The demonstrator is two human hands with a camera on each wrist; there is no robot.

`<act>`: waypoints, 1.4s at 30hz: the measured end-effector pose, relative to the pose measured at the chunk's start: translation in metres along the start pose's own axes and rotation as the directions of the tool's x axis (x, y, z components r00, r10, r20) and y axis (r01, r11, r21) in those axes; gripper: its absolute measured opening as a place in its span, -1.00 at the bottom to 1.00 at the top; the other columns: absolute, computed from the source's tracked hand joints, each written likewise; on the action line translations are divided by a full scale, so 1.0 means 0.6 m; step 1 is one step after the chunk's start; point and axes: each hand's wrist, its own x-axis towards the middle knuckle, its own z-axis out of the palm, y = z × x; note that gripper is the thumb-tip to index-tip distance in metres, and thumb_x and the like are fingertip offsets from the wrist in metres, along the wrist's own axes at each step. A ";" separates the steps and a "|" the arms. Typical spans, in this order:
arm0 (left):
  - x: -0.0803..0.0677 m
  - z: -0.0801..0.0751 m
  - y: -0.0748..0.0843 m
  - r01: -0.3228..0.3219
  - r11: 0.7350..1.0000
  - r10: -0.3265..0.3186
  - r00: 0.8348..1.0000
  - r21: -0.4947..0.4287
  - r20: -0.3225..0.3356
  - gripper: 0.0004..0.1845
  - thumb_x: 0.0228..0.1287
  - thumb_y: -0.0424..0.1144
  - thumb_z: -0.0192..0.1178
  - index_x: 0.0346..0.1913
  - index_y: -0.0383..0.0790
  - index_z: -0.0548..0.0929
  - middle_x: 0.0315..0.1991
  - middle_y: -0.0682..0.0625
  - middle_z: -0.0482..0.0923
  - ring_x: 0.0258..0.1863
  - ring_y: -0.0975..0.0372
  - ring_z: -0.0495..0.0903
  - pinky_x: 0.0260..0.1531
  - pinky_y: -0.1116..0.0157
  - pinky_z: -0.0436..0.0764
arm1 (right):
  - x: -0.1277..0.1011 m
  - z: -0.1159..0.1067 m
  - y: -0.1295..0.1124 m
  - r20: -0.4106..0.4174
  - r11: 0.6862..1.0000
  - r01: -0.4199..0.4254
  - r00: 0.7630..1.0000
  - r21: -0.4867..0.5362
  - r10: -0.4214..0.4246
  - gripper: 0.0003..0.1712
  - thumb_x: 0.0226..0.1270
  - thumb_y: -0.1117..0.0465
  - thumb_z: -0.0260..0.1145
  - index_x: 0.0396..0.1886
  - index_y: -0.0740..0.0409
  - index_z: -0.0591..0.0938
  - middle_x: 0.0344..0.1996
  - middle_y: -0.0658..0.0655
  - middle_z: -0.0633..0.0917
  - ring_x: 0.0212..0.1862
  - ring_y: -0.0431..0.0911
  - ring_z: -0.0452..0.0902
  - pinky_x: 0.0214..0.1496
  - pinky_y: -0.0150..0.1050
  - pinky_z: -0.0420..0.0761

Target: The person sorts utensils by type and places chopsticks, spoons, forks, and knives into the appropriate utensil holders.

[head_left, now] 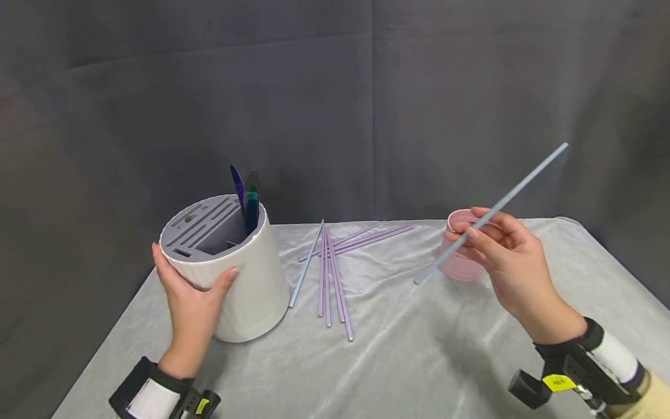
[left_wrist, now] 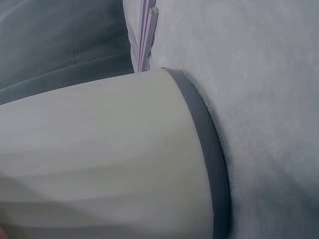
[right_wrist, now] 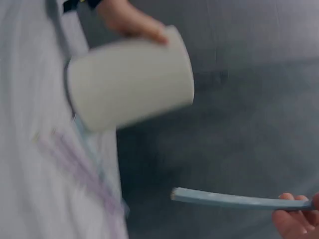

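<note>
My left hand [head_left: 191,302] grips the upper side of a white cylindrical utensil holder [head_left: 256,291], its thumb spread across the front wall. A grey slotted insert [head_left: 196,224] fills the holder's top, and two dark, shiny utensils [head_left: 252,203] stand in the large compartment. In the left wrist view, the holder's wall [left_wrist: 109,149] and dark base band take up much of the picture. My right hand [head_left: 515,267] pinches a light blue chopstick [head_left: 518,187] in the air, tilted with its upper end to the right. The right wrist view shows this chopstick's squared end [right_wrist: 182,194].
Several purple chopsticks [head_left: 335,273] lie crossed on the grey cloth-covered table [head_left: 398,361], right of the holder. Another light blue chopstick [head_left: 300,282] lies between them and the holder. A pink translucent cup [head_left: 460,270] stands behind my right hand. Dark curtain [head_left: 324,116] hangs beyond the table.
</note>
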 end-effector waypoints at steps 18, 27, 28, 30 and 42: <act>0.002 0.041 -0.014 -0.083 0.996 0.083 0.996 -0.009 -0.019 0.37 -0.14 0.12 0.54 0.52 -0.30 -0.20 0.50 -0.18 -0.09 0.45 0.09 -0.03 0.39 0.15 -0.03 | 0.106 0.316 0.094 0.208 0.971 0.223 0.949 0.083 -0.235 -0.75 0.38 0.54 0.10 0.02 0.47 0.51 -0.17 0.27 0.70 -0.11 -0.02 0.68 0.09 -0.02 0.55; 0.000 0.045 -0.008 -0.080 0.997 0.080 0.997 -0.004 -0.002 0.36 -0.09 0.14 0.51 0.52 -0.32 -0.24 0.50 -0.18 -0.12 0.45 0.07 -0.05 0.37 0.10 -0.01 | 0.097 0.387 0.148 0.398 0.955 0.211 0.910 -0.211 -0.113 -0.75 0.37 0.49 0.17 0.01 0.48 0.53 -0.17 0.38 0.69 -0.09 0.02 0.67 0.05 -0.30 0.56; -0.001 0.044 -0.007 -0.071 0.997 0.071 0.997 -0.003 0.003 0.34 -0.08 0.07 0.53 0.52 -0.31 -0.24 0.50 -0.17 -0.13 0.44 0.07 -0.05 0.37 0.08 0.00 | 0.096 0.391 0.152 0.411 0.950 0.196 0.908 -0.241 -0.083 -0.76 0.38 0.48 0.16 0.01 0.48 0.54 -0.18 0.36 0.69 -0.10 -0.01 0.67 0.05 -0.34 0.55; -0.003 0.043 -0.006 -0.056 0.998 0.057 0.998 -0.007 0.010 0.33 -0.07 0.00 0.54 0.52 -0.29 -0.25 0.50 -0.16 -0.13 0.44 0.07 -0.04 0.35 0.06 0.02 | 0.096 0.398 0.157 0.422 0.939 0.167 0.906 -0.300 -0.026 -0.76 0.39 0.47 0.15 0.00 0.47 0.55 -0.18 0.32 0.70 -0.12 -0.07 0.67 0.03 -0.40 0.54; -0.003 0.033 -0.003 -0.087 0.996 0.087 0.996 -0.012 -0.014 0.33 -0.10 0.00 0.56 0.52 -0.29 -0.21 0.48 -0.16 -0.07 0.40 0.05 0.03 0.31 0.07 0.09 | 0.102 0.414 0.150 0.459 0.881 0.104 0.878 -0.461 0.137 -0.64 0.36 0.48 0.16 0.14 0.41 0.53 -0.06 0.29 0.68 -0.03 -0.06 0.64 0.02 -0.46 0.51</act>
